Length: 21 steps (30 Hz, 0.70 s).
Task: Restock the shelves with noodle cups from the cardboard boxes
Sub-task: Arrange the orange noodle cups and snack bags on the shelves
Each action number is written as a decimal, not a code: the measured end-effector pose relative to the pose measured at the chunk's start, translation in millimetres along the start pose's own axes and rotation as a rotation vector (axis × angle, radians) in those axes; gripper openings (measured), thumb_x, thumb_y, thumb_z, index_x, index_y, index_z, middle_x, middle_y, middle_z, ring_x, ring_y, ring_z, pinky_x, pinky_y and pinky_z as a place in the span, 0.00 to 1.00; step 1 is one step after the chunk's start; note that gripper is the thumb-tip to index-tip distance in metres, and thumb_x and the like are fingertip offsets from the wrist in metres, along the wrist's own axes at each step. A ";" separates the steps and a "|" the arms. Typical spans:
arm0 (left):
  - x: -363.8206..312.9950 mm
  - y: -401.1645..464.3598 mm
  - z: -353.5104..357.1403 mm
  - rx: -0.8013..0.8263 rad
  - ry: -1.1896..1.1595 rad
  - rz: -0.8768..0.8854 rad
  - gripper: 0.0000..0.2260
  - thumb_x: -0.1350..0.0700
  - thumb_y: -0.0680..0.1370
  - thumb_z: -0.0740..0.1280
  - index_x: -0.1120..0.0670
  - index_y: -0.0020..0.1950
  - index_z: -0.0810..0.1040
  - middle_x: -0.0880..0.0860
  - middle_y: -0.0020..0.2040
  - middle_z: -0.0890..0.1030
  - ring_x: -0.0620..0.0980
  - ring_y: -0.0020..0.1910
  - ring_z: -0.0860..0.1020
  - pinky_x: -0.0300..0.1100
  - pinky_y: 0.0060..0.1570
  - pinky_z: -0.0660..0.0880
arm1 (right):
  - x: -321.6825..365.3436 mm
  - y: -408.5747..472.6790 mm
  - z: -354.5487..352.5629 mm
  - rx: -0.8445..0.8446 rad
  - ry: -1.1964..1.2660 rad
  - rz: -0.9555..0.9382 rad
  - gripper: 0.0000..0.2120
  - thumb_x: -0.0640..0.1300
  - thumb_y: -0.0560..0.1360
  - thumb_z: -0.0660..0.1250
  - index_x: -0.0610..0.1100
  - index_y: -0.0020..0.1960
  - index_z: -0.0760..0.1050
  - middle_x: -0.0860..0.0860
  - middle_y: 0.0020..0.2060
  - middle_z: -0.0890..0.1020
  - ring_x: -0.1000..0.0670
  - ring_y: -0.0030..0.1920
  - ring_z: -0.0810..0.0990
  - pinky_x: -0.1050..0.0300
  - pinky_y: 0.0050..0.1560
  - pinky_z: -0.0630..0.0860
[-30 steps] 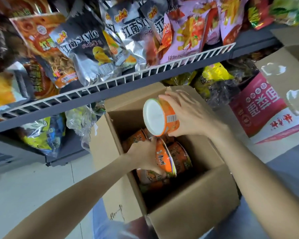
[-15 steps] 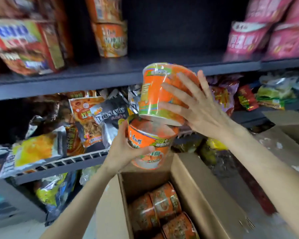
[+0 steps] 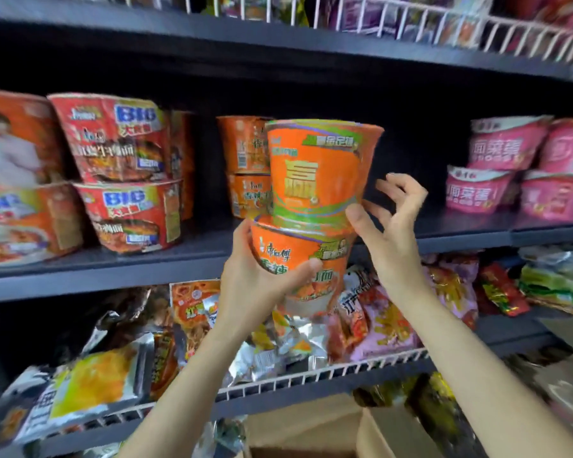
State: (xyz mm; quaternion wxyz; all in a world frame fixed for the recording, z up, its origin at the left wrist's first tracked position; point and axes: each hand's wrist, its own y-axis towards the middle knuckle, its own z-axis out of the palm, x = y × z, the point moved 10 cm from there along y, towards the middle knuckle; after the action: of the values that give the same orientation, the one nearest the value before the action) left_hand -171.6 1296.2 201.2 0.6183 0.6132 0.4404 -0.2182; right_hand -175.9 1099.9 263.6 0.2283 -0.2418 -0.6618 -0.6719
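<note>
Two orange noodle cups are stacked in front of the dark middle shelf [image 3: 460, 233]. My left hand [image 3: 255, 285] grips the lower cup [image 3: 295, 252] from the left and below. The upper cup [image 3: 318, 166] stands on it, tilted slightly. My right hand [image 3: 391, 233] is beside the stack on the right; its thumb touches the upper cup's base and its fingers are spread loosely away from it. Behind the stack, two matching orange cups [image 3: 242, 150] stand stacked on the shelf. The open cardboard box [image 3: 311, 431] shows at the bottom edge.
Red "BIG" noodle cups [image 3: 119, 140] fill the shelf's left side and pink cups [image 3: 503, 166] its right, with a dark gap between the orange and pink ones. Snack bags [image 3: 387, 322] crowd the lower shelf behind a white wire rail [image 3: 311, 375].
Both hands lifted a cup each out of the box and up to the middle shelf. The right hand set its cup on the left hand's cup and has loosened its hold.
</note>
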 end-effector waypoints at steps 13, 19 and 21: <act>10.2 121.9 101.1 0.177 0.028 0.035 0.50 0.42 0.61 0.79 0.52 0.74 0.55 0.49 0.64 0.74 0.44 0.58 0.76 0.42 0.58 0.75 | -76.6 96.5 -40.0 -0.236 -0.133 0.198 0.54 0.52 0.66 0.77 0.56 0.76 0.41 0.46 0.64 0.71 0.52 0.59 0.75 0.51 0.57 0.76; 16.6 152.9 106.0 0.240 0.312 0.043 0.33 0.32 0.66 0.70 0.47 0.65 0.71 0.46 0.56 0.78 0.43 0.52 0.77 0.40 0.51 0.73 | -101.0 112.4 -34.8 -0.036 -0.247 0.164 0.53 0.57 0.64 0.77 0.58 0.75 0.43 0.44 0.70 0.64 0.48 0.68 0.69 0.48 0.65 0.72; 17.0 162.1 91.9 0.207 0.499 0.063 0.38 0.25 0.64 0.62 0.49 0.65 0.73 0.50 0.59 0.77 0.50 0.56 0.76 0.46 0.55 0.73 | -101.2 110.2 -29.3 0.021 -0.352 0.049 0.42 0.49 0.68 0.76 0.51 0.72 0.53 0.46 0.68 0.66 0.51 0.67 0.69 0.58 0.61 0.73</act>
State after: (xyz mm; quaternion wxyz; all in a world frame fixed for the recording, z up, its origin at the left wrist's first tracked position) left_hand -6.0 1238.2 266.2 0.4314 0.7212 0.5353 -0.0850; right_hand -28.7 1067.1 285.7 0.1278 -0.3694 -0.6924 -0.6064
